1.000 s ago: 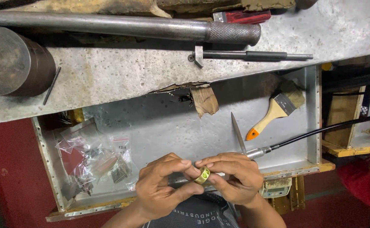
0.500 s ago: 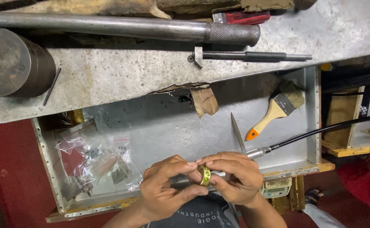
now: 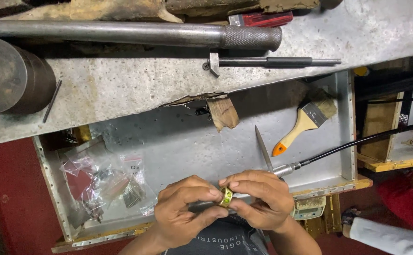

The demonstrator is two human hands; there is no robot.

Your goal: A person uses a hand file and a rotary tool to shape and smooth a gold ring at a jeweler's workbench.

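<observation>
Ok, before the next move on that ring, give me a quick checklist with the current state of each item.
1. Small gold-coloured ring pinched between fingertips of left hand and right hand: ok.
2. Metal handpiece on black flexible cable gripped in right hand: ok.
3. Tool tip touching the ring: cannot tell, fingers hide it.
4. Hands over the grey metal drawer tray, so a dropped ring would likely land there: ok.
5. Pointed steel blade close beside right hand: not ok.

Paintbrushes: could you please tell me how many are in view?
1. The paintbrush lies at the right end of the open drawer, orange-tipped handle toward the hands. Others could be hidden under the plastic bags at the drawer's left.
</observation>
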